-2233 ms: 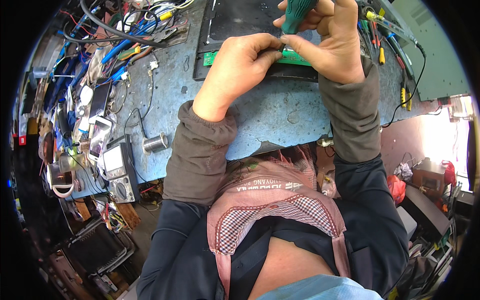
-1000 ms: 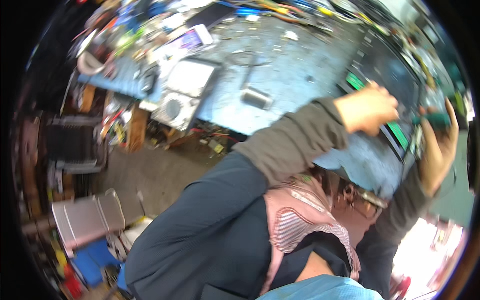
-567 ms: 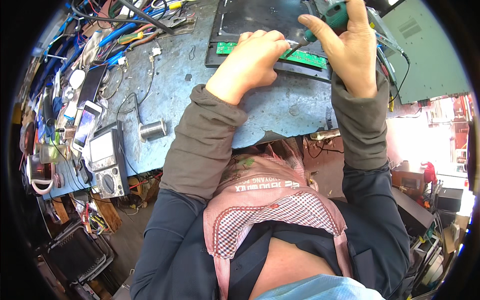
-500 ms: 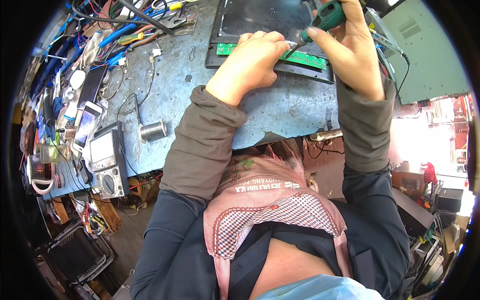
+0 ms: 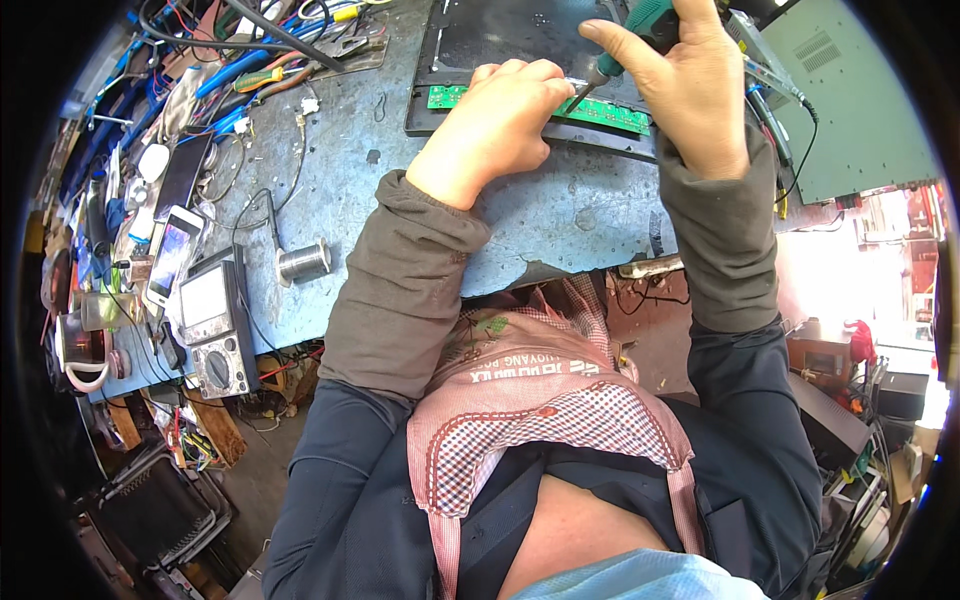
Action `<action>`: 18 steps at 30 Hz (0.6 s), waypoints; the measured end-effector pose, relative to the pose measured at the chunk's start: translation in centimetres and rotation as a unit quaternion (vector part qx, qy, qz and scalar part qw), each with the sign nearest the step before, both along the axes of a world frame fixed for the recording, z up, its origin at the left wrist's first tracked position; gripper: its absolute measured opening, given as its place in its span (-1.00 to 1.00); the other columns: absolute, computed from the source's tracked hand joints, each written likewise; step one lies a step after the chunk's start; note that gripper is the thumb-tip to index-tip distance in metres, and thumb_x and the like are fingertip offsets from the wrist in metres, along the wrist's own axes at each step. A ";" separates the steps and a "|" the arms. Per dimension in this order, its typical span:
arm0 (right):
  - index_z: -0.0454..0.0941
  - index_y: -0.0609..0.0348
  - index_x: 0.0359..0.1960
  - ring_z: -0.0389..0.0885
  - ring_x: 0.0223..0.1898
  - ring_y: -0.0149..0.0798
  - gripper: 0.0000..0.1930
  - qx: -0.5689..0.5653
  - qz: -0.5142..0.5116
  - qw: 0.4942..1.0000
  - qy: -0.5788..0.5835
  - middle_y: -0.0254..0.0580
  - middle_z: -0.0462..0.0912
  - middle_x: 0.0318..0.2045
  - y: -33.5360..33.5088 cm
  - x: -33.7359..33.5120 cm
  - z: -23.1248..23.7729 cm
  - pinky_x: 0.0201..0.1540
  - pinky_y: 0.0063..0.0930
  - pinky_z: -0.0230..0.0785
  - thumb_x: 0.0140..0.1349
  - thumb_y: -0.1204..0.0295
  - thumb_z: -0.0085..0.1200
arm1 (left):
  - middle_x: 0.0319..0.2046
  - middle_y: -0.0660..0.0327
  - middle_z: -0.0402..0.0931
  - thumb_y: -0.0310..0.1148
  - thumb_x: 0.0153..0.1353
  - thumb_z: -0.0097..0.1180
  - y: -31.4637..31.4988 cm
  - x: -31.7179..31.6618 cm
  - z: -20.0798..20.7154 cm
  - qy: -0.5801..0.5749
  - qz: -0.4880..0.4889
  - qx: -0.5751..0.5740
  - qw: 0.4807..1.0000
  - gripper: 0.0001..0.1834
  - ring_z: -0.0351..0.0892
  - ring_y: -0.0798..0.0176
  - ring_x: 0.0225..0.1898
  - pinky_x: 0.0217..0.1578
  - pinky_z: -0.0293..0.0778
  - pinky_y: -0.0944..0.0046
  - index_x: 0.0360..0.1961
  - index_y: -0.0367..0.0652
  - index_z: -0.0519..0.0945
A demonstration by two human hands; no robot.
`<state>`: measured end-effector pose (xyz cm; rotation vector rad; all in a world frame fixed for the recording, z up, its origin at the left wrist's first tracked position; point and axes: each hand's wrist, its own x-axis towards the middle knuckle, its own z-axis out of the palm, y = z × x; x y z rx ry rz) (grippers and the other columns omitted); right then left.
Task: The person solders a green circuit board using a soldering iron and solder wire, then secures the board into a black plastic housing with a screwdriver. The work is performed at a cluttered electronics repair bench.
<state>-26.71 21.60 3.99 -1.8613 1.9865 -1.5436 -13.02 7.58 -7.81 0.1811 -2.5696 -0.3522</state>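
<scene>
The right hand is closed around a green-handled iron, its long axis slanting down-left, tip on the green board. The left hand, fingers curled, presses the board's left half. A solder spool sits well left of the board.

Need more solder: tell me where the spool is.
Head view, left side of the blue bench: the solder spool lies just right of the multimeter, left of the left forearm.

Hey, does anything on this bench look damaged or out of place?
Yes. The blue bench top is scuffed, and its front edge is chipped and ragged near the right sleeve. Cables lie tangled at the far left. The circuit board under the hands looks intact.
</scene>
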 end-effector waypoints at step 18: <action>0.42 0.20 0.48 0.57 0.15 -0.35 -0.25 -0.079 0.026 0.996 0.041 -0.18 0.58 0.26 -0.8 -0.9 -1.7 0.14 -0.45 0.51 0.21 0.72 0.33 | 0.25 0.14 0.62 -0.51 -0.08 0.43 0.0 0.0 0.0 -0.005 0.000 -0.004 1.000 -0.33 0.58 -0.03 0.28 0.26 0.45 0.01 0.19 -0.19 0.69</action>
